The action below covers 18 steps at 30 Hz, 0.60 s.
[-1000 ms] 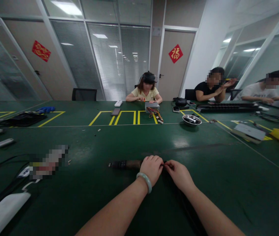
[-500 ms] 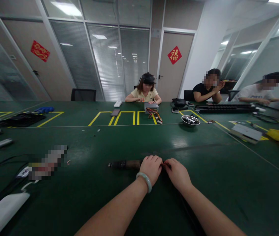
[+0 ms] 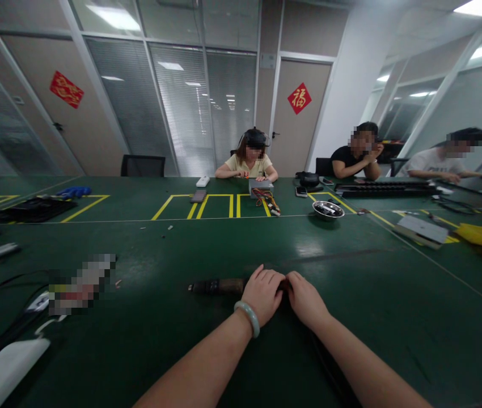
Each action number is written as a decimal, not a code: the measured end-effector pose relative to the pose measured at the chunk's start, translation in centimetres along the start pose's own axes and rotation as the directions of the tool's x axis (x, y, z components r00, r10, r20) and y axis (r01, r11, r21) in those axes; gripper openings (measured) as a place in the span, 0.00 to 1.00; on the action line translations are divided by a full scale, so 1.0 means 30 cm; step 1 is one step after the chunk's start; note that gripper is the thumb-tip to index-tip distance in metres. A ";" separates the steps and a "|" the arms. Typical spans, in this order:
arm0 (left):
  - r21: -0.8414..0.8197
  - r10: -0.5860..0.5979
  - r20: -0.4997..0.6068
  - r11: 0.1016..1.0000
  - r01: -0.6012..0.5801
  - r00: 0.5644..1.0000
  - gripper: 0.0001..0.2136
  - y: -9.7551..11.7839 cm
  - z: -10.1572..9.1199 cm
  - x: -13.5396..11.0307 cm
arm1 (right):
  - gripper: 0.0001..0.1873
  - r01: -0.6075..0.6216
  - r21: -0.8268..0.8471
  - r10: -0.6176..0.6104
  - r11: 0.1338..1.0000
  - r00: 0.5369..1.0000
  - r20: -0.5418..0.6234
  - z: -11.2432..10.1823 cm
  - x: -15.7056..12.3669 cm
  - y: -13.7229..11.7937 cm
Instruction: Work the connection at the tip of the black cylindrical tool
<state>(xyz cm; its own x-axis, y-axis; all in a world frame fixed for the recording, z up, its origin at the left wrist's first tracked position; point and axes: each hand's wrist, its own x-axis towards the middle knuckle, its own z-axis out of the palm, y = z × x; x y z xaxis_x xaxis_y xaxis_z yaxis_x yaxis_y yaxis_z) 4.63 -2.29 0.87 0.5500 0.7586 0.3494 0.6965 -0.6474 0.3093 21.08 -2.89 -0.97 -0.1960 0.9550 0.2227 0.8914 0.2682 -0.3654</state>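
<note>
A dark, stick-shaped tool [image 3: 218, 287] with a brownish barrel and a small metal tip at its left end lies across the green table in front of me. My left hand [image 3: 263, 290], with a pale green bangle on its wrist, is wrapped over the tool's right part. Close beside it, my right hand [image 3: 304, 296] has thumb and fingers closed at the tool's right end, where the detail is hidden by my fingers. A black cable [image 3: 328, 365] runs beneath my right forearm towards me.
At left are a white box-like thing [image 3: 5, 374] and black cables. Beyond stand a metal bowl [image 3: 328, 211], a grey box with coloured wires [image 3: 260, 187] and a long black bar [image 3: 385, 189]. Several people sit across the table [image 3: 160, 243].
Both hands stay at the tool, fingers shifted slightly. A reddish bit by my right fingertips is now harder to see. The whole view has shifted a little.
</note>
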 end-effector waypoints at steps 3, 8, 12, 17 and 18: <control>-0.026 0.040 -0.037 0.999 -0.041 0.999 0.13 0.001 -0.026 -0.009 | 0.10 0.022 -0.013 -0.022 1.000 1.000 0.010 -0.003 0.012 0.009; -0.037 0.062 -0.096 0.997 -0.066 0.993 0.12 -0.012 -0.055 -0.021 | 0.07 -0.026 -0.016 0.025 1.000 1.000 -0.008 -0.031 0.045 0.101; -0.060 0.070 -0.091 0.995 -0.075 0.993 0.13 -0.023 -0.062 -0.027 | 0.09 -0.201 -0.065 0.197 0.978 0.979 -0.061 -0.134 0.018 0.276; -0.101 0.042 -0.055 0.994 -0.048 0.998 0.15 -0.036 -0.039 -0.029 | 0.10 -0.530 -0.079 0.516 0.844 0.843 -0.152 -0.328 -0.189 0.658; -0.105 0.033 -0.044 0.994 -0.037 0.998 0.16 -0.040 -0.029 -0.029 | 0.10 -0.610 -0.050 0.596 0.791 0.786 -0.165 -0.355 -0.253 0.751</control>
<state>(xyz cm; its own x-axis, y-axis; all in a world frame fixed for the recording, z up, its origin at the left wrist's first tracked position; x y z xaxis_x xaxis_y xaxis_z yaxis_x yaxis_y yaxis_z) 2.91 -2.24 0.96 0.5516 0.7331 0.3979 0.6234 -0.6792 0.3874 47.00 -5.44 -1.25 0.4449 0.8892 0.1067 0.8447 -0.3771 -0.3798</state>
